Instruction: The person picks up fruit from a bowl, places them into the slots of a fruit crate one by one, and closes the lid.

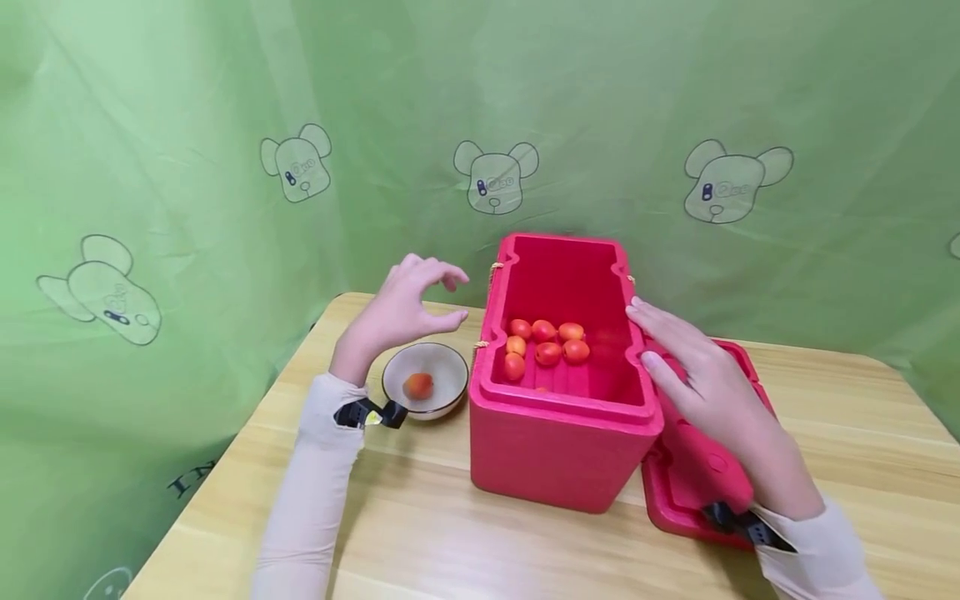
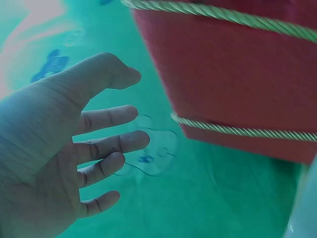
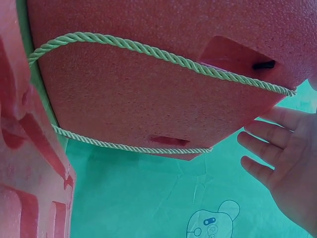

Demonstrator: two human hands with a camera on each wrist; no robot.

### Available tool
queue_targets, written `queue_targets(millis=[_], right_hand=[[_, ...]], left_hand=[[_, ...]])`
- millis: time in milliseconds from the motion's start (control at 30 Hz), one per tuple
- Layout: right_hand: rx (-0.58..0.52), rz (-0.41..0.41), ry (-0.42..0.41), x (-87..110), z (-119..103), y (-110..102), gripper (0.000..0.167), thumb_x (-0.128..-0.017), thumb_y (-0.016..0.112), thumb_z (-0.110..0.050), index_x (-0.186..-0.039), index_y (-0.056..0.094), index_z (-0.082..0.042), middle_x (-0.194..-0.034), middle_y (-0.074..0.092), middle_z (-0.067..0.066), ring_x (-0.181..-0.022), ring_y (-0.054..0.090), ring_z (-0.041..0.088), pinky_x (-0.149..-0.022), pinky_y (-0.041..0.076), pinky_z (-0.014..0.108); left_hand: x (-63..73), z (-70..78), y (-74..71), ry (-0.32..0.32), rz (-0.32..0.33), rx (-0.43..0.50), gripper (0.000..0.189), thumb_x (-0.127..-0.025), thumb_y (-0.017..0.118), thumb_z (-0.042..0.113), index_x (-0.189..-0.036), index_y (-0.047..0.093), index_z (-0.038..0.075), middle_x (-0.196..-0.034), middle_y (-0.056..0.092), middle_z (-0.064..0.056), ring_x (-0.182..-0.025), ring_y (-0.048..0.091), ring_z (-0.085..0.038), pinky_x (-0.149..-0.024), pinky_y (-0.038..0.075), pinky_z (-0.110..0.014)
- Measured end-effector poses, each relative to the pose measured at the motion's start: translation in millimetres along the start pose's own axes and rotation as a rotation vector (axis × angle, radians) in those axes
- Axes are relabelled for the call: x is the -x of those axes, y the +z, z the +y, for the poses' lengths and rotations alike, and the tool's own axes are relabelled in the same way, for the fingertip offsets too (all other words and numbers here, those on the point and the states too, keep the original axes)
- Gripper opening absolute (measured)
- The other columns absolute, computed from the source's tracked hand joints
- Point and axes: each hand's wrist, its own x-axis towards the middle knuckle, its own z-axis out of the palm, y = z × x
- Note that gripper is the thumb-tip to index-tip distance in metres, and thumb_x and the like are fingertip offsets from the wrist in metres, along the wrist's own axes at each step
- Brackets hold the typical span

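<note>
A red foam box [image 1: 558,450] without its lid stands on the table, several orange-red fruits [image 1: 547,353] lying at its bottom. To its left is a white bowl [image 1: 442,367] with one orange fruit [image 1: 418,385] inside. My left hand [image 1: 397,308] hovers above the bowl, thumb and fingers spread apart and holding nothing; the left wrist view shows its palm [image 2: 44,158] beside the box wall. My right hand [image 1: 697,375] is at the box's right rim, fingers extended along it. In the right wrist view, that hand [image 3: 292,158] lies next to the box's roped side.
The red lid [image 1: 667,504] lies on the table to the right of the box, partly under my right forearm. Cords [image 3: 138,47] run along the box's sides. A green curtain [image 1: 600,100] with bear prints hangs behind the wooden table [image 1: 420,533].
</note>
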Motion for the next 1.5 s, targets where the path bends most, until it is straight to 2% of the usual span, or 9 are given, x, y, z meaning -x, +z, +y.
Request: queue_targets(millis=[233, 367, 533, 600, 700, 767, 833, 1100, 1500], right_hand=[[0.013, -0.006, 0.009, 1.7, 1.4, -1.4, 0.073, -0.093, 0.071, -0.018, -0.157, 0.039, -0.03, -0.161, 0.042, -0.001, -0.147, 0.042, 0.024, -0.103, 0.024, 0.002], [0.021, -0.009, 0.011, 1.9, 1.4, -0.1, 0.073, -0.092, 0.071, -0.019, -0.157, 0.039, -0.03, -0.161, 0.043, -0.001, -0.147, 0.042, 0.023, -0.108, 0.033, 0.011], [0.007, -0.005, 0.006, 0.9, 1.8, 0.3, 0.074, -0.092, 0.072, -0.019, -0.157, 0.039, -0.031, -0.161, 0.042, -0.002, -0.147, 0.042, 0.023, -0.105, 0.027, 0.006], [0.008, -0.006, 0.008, 0.9, 1.2, 0.2, 0.074, -0.092, 0.072, -0.019, -0.157, 0.039, -0.031, -0.161, 0.042, -0.001, -0.147, 0.042, 0.023, -0.11, 0.036, 0.015], [0.007, -0.01, 0.01, 0.4, 0.9, -0.4, 0.074, -0.092, 0.072, -0.02, -0.157, 0.039, -0.031, -0.161, 0.042, -0.001, -0.147, 0.043, 0.024, -0.109, 0.048, 0.041], [0.006, -0.012, 0.011, 0.1, 0.8, -0.3, 0.075, -0.092, 0.072, -0.019, -0.157, 0.038, -0.03, -0.161, 0.042, 0.0, -0.147, 0.043, 0.025, -0.1, 0.049, 0.057], [-0.002, -0.013, 0.01, 0.0, 1.0, -0.3, 0.075, -0.091, 0.072, -0.018, -0.158, 0.038, -0.029, -0.162, 0.042, 0.001, -0.147, 0.043, 0.027, -0.099, 0.048, 0.061], [-0.015, -0.012, 0.008, -0.5, 1.9, 0.6, 0.076, -0.091, 0.072, -0.017, -0.158, 0.037, -0.028, -0.162, 0.042, 0.002, -0.147, 0.043, 0.03, -0.099, 0.049, 0.063], [-0.022, -0.014, 0.01, -0.2, 2.1, 1.1, 0.074, -0.093, 0.07, -0.018, -0.158, 0.037, -0.028, -0.162, 0.041, 0.002, -0.147, 0.042, 0.029, -0.101, 0.047, 0.064]], left_hand=[[5.4, -19.8, 13.4, -0.04, -0.14, -0.086, 0.041, -0.085, 0.078, 0.031, -0.122, 0.068, 0.014, -0.107, 0.067, -0.001, -0.105, 0.049, -0.023, -0.096, 0.035, -0.042], [10.8, -31.7, 19.3, -0.049, -0.234, -0.151, 0.039, -0.085, 0.078, 0.031, -0.119, 0.069, 0.015, -0.102, 0.067, 0.0, -0.102, 0.049, -0.023, -0.092, 0.035, -0.04], [15.0, -42.5, 23.8, -0.027, -0.302, -0.203, 0.035, -0.083, 0.079, 0.03, -0.113, 0.07, 0.015, -0.099, 0.069, -0.002, -0.096, 0.049, -0.022, -0.089, 0.035, -0.04], [16.5, -45.7, 25.6, -0.023, -0.334, -0.223, 0.035, -0.082, 0.079, 0.03, -0.112, 0.07, 0.015, -0.1, 0.07, -0.002, -0.096, 0.049, -0.021, -0.092, 0.035, -0.041], [18.3, -49.1, 28.2, -0.029, -0.388, -0.248, 0.037, -0.08, 0.08, 0.03, -0.112, 0.07, 0.015, -0.1, 0.071, -0.003, -0.099, 0.049, -0.021, -0.096, 0.035, -0.042], [19.5, -51.0, 30.0, -0.039, -0.424, -0.258, 0.04, -0.078, 0.082, 0.029, -0.113, 0.071, 0.015, -0.1, 0.071, -0.003, -0.101, 0.049, -0.022, -0.095, 0.035, -0.043], [21.0, -52.6, 31.6, -0.051, -0.451, -0.259, 0.042, -0.076, 0.084, 0.029, -0.113, 0.071, 0.014, -0.101, 0.071, -0.003, -0.102, 0.049, -0.022, -0.093, 0.036, -0.042], [27.3, -58.3, 40.4, -0.049, -0.515, -0.297, 0.043, -0.074, 0.086, 0.031, -0.111, 0.072, 0.015, -0.101, 0.071, -0.003, -0.098, 0.047, -0.021, -0.086, 0.034, -0.039], [26.5, -54.0, 44.4, -0.037, -0.6, -0.348, 0.033, -0.074, 0.087, 0.027, -0.103, 0.076, 0.016, -0.096, 0.074, 0.0, -0.095, 0.051, -0.02, -0.089, 0.036, -0.041]])
